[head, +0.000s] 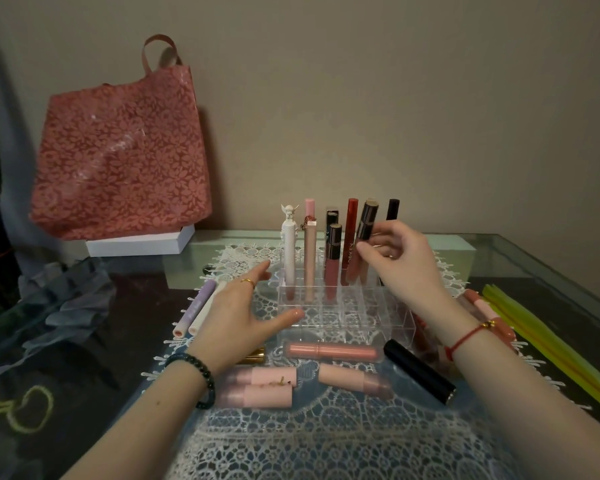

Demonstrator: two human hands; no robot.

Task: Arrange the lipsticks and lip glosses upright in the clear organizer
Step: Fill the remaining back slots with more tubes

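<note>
head view: the clear organizer [395,327] sits on a lace mat [291,438] on the glass worktop [534,271], with a row of tubes standing in its back cells while the front cells look unfilled. the right hand [404,261] reaches over the back row, its fingers [368,252] pinched on a dark-capped lip gloss [367,220] whose foot is in a cell but whose cap leans to the right, its lower part close against the red tube [351,223] beside it. the left hand [238,317] is spread, fingers apart and holding nothing, thumb at the organizer's near left corner; whether it actually touches the wall i cannot tell. more lipsticks lie flat in front: a pink lipstick [333,351] just before the organizer, a black tube [418,374] to its right, others nearer the left wrist. the step in hand looks like seating that gloss upright. to do it well, i would bring the cap over the foot, let the tube drop to the cell floor before loosening the pinch, and steady the light plastic box with the left hand so it neither slides nor tips its neighbours.
</note>
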